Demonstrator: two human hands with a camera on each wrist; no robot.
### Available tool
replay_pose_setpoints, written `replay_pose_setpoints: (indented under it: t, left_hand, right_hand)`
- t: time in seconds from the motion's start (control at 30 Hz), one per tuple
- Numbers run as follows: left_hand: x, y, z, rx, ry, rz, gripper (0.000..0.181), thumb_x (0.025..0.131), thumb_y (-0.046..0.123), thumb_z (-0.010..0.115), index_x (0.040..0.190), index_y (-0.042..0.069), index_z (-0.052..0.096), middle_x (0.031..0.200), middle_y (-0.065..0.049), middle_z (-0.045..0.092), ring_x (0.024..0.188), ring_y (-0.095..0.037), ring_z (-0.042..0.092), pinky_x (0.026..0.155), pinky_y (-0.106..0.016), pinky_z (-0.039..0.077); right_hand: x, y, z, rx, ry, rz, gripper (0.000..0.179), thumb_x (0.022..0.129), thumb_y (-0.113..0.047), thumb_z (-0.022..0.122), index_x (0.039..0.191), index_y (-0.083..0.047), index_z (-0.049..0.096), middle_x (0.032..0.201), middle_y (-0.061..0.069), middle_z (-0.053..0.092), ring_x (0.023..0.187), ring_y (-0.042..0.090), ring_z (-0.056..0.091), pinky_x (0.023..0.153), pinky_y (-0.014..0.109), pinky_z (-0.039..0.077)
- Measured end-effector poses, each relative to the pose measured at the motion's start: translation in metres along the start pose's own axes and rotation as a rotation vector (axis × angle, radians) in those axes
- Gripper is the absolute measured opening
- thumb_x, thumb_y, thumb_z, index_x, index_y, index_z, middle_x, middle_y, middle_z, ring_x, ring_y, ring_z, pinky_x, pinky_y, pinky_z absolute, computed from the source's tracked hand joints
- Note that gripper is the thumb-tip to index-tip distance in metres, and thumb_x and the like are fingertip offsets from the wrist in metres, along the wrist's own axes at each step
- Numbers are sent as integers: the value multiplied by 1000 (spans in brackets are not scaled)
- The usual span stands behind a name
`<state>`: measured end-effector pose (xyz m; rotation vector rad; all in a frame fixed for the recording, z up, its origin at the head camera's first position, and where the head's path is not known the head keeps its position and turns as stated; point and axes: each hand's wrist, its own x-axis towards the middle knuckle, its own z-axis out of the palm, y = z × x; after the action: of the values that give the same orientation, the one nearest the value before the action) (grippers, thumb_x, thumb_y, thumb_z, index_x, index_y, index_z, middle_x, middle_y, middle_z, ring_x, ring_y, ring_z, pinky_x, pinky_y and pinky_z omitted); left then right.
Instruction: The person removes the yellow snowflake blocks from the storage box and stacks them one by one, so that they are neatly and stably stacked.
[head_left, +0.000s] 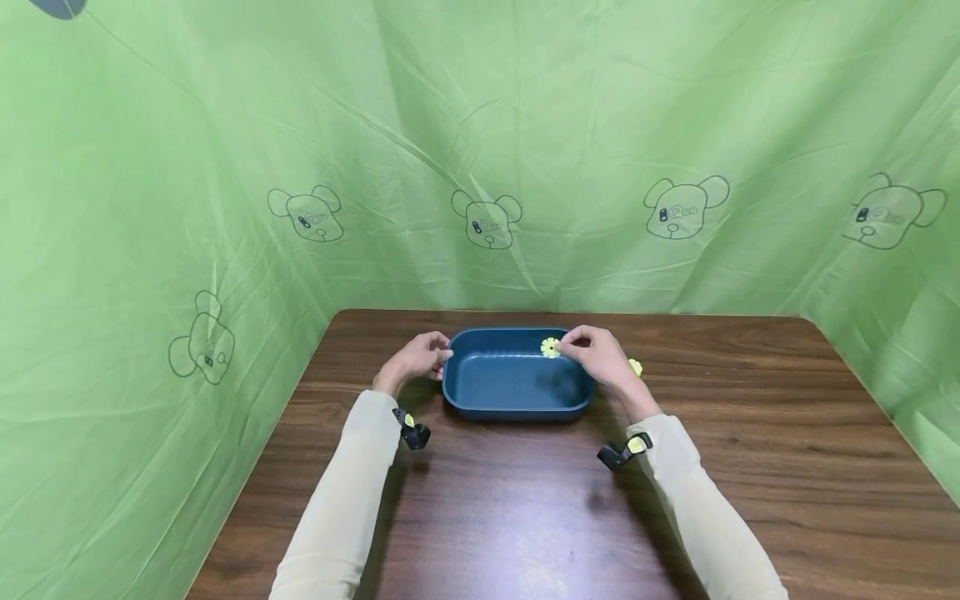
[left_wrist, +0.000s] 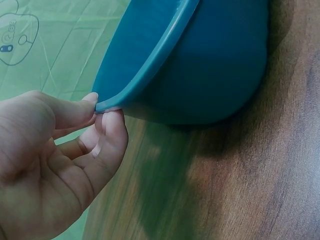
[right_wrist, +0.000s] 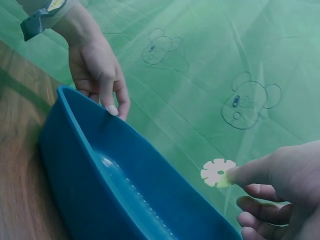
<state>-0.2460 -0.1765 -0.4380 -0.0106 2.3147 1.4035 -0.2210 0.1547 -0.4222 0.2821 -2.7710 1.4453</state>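
A dark blue oblong plastic basin (head_left: 517, 413) stands upright on the table. My left hand (head_left: 420, 357) pinches its left rim between thumb and fingers; in the left wrist view the thumb lies on top of the rim (left_wrist: 150, 65) and a finger is under it. My right hand (head_left: 602, 358) is at the basin's far right side, above its rim. Between thumb and fingertip it pinches a thin, pale yellow flower-shaped disc (right_wrist: 218, 172) with a notched edge and a small hole in the middle. The disc (head_left: 551, 347) overlaps the basin's back wall in the head view.
A second yellow notched piece (head_left: 636, 367) lies on the table just right of my right hand, partly hidden by it. The brown wood-grain table (head_left: 780, 433) reaches to a green curtain (head_left: 585, 150) with bear outlines behind and at both sides.
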Motion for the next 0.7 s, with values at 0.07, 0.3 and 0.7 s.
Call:
replay_pose_setpoints:
  t: [0.07,0.3,0.7]
  left_hand:
    - [0,0,0,1,-2,-4,31,100,11,48,128,-2,44,83,-9,50,65,-16,55,80,-45,56]
    - [-1,0,0,-6,-6,-11,31,101,12,48,129,-1,44,83,-9,50,65,-16,55,86,-50,54]
    - [2,-2,0,12,7,-1,30,100,13,49,128,1,46,87,-12,51,66,-16,56,77,-41,57]
  right_hand:
    - [-3,2,-4,11,16,13,19,89,-23,68,94,-5,69,96,12,67,88,21,56,74,26,43]
    - [-13,14,-21,95,48,67,23,91,-21,66,99,0,67,101,15,65,90,19,53,75,25,43]
    - [-24,45,-56,75,139,188,38,92,-32,64,108,2,64,111,17,61,95,16,50,78,22,41]
